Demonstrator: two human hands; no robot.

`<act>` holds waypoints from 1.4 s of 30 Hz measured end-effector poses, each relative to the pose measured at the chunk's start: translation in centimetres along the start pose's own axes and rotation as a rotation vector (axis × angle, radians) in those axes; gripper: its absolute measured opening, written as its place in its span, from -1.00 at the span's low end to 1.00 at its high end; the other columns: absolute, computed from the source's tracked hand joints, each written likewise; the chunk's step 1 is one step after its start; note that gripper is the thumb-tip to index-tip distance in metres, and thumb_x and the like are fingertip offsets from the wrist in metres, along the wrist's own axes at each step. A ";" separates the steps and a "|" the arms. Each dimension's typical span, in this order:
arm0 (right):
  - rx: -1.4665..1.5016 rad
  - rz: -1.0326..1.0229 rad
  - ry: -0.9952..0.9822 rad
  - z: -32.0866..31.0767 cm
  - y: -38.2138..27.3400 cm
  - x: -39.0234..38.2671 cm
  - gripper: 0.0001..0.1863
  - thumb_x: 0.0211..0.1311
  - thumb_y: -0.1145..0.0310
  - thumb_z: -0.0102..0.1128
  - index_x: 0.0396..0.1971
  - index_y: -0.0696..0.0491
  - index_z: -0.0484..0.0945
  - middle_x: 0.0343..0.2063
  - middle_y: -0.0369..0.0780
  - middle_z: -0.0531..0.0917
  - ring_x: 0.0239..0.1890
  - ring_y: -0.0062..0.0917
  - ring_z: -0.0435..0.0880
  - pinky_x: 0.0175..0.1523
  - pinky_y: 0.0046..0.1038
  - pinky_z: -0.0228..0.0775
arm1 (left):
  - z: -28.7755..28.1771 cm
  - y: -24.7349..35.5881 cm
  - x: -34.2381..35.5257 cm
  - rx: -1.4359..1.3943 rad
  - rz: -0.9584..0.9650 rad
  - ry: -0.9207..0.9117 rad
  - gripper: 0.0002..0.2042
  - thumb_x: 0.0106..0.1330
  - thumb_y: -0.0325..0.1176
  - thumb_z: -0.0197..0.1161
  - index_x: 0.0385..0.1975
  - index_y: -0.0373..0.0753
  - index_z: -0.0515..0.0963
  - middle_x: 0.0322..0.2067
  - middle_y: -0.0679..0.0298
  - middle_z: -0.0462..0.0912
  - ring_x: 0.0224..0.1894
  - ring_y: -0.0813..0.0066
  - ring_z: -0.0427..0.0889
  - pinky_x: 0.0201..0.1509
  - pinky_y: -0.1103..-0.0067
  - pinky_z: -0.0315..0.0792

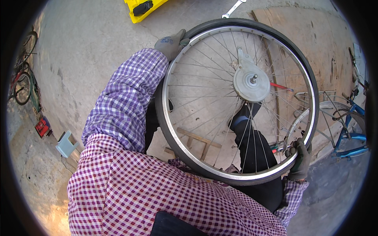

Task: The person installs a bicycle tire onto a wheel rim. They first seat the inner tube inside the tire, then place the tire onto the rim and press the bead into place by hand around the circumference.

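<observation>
A bicycle wheel (167,118) with a black tyre, a silver rim and thin spokes lies across my lap. At its middle is a round grey hub brake (246,86) with an arm and a threaded axle. My left hand (172,44), in a grey glove, grips the tyre and rim at the upper left. Around the rim at the lower right my right hand (301,159) is closed, gloved too, with its fingertips on the inner side. Through the spokes my dark trouser leg and shoe show below the hub.
An open-end wrench (234,8) and a yellow case (147,8) lie beyond the wheel. A brown board (330,51) covers the floor at the right. A blue bicycle (352,135) stands at far right. A light blue stool (67,144) and more bicycles (24,84) are at the left.
</observation>
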State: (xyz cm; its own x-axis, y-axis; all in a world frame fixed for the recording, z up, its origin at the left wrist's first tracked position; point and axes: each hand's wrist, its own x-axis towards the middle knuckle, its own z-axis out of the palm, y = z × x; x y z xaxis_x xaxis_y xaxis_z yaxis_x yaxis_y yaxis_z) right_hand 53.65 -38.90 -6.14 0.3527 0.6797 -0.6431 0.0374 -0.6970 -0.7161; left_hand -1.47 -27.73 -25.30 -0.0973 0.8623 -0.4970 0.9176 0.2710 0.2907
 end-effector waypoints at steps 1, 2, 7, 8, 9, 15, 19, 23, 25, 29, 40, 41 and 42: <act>0.017 -0.007 -0.005 0.0 -0.1 0.1 -0.78 0.37 0.42 0.19 -0.03 0.09 0.49 -0.45 -0.27 0.56 -0.54 -0.63 0.57 -0.50 -0.53 0.58 | -0.1 -0.4 -0.2 -0.079 -0.005 -0.017 -0.53 0.58 0.00 0.02 0.39 -0.02 0.37 0.20 -0.03 0.61 0.28 0.01 0.56 0.35 0.25 0.40; 0.055 -0.008 -0.032 0.0 -0.2 0.2 -0.77 0.36 0.45 0.19 -0.03 0.11 0.49 -0.46 -0.26 0.55 -0.55 -0.62 0.58 -0.51 -0.52 0.60 | -0.1 -0.8 -0.3 -0.153 -0.039 -0.050 -0.49 0.57 0.02 0.03 0.43 -0.01 0.36 0.24 -0.06 0.58 0.32 0.00 0.53 0.40 0.26 0.36; 0.004 -0.004 -0.006 0.0 -0.5 0.5 -0.77 0.35 0.45 0.19 -0.03 0.10 0.48 -0.45 -0.26 0.56 -0.55 -0.62 0.59 -0.51 -0.53 0.62 | 0.3 -1.0 -0.3 -0.179 -0.051 -0.020 -0.44 0.51 0.02 0.11 0.45 -0.03 0.36 0.29 -0.08 0.54 0.37 0.00 0.49 0.47 0.31 0.29; 0.020 -0.001 -0.018 0.0 -0.5 0.5 -0.77 0.35 0.45 0.19 -0.03 0.10 0.48 -0.45 -0.26 0.56 -0.55 -0.62 0.59 -0.51 -0.53 0.62 | 0.5 -0.8 -0.1 -0.181 -0.027 0.004 -0.44 0.51 0.01 0.13 0.44 -0.04 0.37 0.28 -0.07 0.55 0.36 0.00 0.49 0.47 0.31 0.30; 0.009 -0.001 -0.001 0.0 -0.5 0.5 -0.77 0.35 0.45 0.19 -0.03 0.10 0.48 -0.45 -0.27 0.56 -0.55 -0.62 0.59 -0.51 -0.53 0.62 | 0.5 -0.8 0.1 -0.189 -0.067 -0.022 -0.45 0.50 0.00 0.13 0.44 -0.05 0.38 0.28 -0.07 0.56 0.36 0.01 0.50 0.47 0.32 0.30; -0.028 -0.009 -0.014 -0.2 -0.3 0.7 -0.74 0.39 0.42 0.17 0.04 0.09 0.48 -0.42 -0.27 0.55 -0.52 -0.66 0.56 -0.48 -0.58 0.50 | 0.8 -0.6 1.0 -0.234 -0.112 -0.096 -0.48 0.50 -0.01 0.15 0.39 -0.06 0.44 0.25 -0.05 0.58 0.33 0.03 0.53 0.44 0.33 0.32; -0.026 0.002 -0.012 -0.2 -0.2 0.7 -0.73 0.40 0.41 0.18 0.05 0.08 0.48 -0.41 -0.27 0.56 -0.52 -0.66 0.57 -0.48 -0.58 0.51 | 0.8 -0.2 0.6 -0.227 -0.057 -0.038 -0.51 0.51 -0.01 0.14 0.36 -0.07 0.46 0.20 -0.04 0.62 0.28 0.05 0.57 0.39 0.31 0.37; -0.004 0.018 -0.002 -0.1 -0.1 0.6 -0.74 0.40 0.40 0.19 0.03 0.08 0.49 -0.42 -0.27 0.57 -0.52 -0.66 0.57 -0.48 -0.58 0.52 | 0.3 1.1 0.0 -0.038 -0.018 0.059 -0.55 0.54 -0.06 0.10 0.33 -0.08 0.43 0.07 -0.03 0.69 0.16 0.02 0.65 0.25 0.24 0.46; -0.020 0.001 -0.002 -0.1 0.0 0.5 -0.75 0.40 0.40 0.19 0.02 0.08 0.49 -0.42 -0.26 0.57 -0.53 -0.65 0.57 -0.49 -0.58 0.52 | 0.0 1.8 0.0 0.051 -0.041 0.041 -0.57 0.55 -0.08 0.07 0.31 -0.08 0.40 0.00 -0.01 0.72 0.10 0.00 0.68 0.17 0.20 0.49; 0.050 0.021 -0.033 -0.1 0.0 0.2 -0.79 0.37 0.47 0.16 -0.04 0.13 0.50 -0.43 -0.26 0.57 -0.54 -0.61 0.59 -0.51 -0.52 0.58 | -0.6 2.8 0.1 0.187 -0.086 0.023 -0.65 0.57 -0.12 0.03 0.25 -0.08 0.39 -0.09 0.04 0.74 0.00 0.00 0.72 0.06 0.17 0.54; 0.037 0.043 -0.012 0.9 1.0 -0.1 -0.80 0.40 0.44 0.18 -0.05 0.14 0.49 -0.44 -0.25 0.55 -0.54 -0.62 0.57 -0.49 -0.54 0.59 | -0.9 1.2 -0.3 0.236 -0.103 0.076 -0.56 0.58 -0.11 0.03 0.41 0.06 0.34 0.02 0.15 0.72 0.10 0.13 0.69 0.13 0.24 0.55; 0.041 0.045 -0.014 1.1 1.1 0.0 -0.80 0.40 0.44 0.19 -0.05 0.14 0.49 -0.45 -0.25 0.55 -0.54 -0.62 0.57 -0.49 -0.54 0.59 | -0.7 0.9 -0.3 0.232 -0.085 0.096 -0.55 0.58 -0.11 0.03 0.43 0.08 0.33 0.03 0.15 0.72 0.11 0.14 0.69 0.15 0.25 0.55; 0.032 0.047 -0.018 1.3 1.2 0.0 -0.80 0.40 0.44 0.19 -0.05 0.14 0.49 -0.45 -0.25 0.54 -0.54 -0.62 0.58 -0.50 -0.54 0.58 | -0.6 0.6 -0.4 0.220 -0.114 0.075 -0.54 0.58 -0.10 0.04 0.44 0.09 0.34 0.06 0.15 0.71 0.14 0.15 0.68 0.19 0.26 0.53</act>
State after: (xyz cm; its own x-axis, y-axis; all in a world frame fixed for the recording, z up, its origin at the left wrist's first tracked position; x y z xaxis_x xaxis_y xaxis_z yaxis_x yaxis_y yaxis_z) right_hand 52.51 -39.39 -7.35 0.3365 0.6503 -0.6810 -0.0093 -0.7209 -0.6930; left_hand -1.10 -27.66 -24.46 -0.2256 0.8628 -0.4523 0.9600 0.2759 0.0475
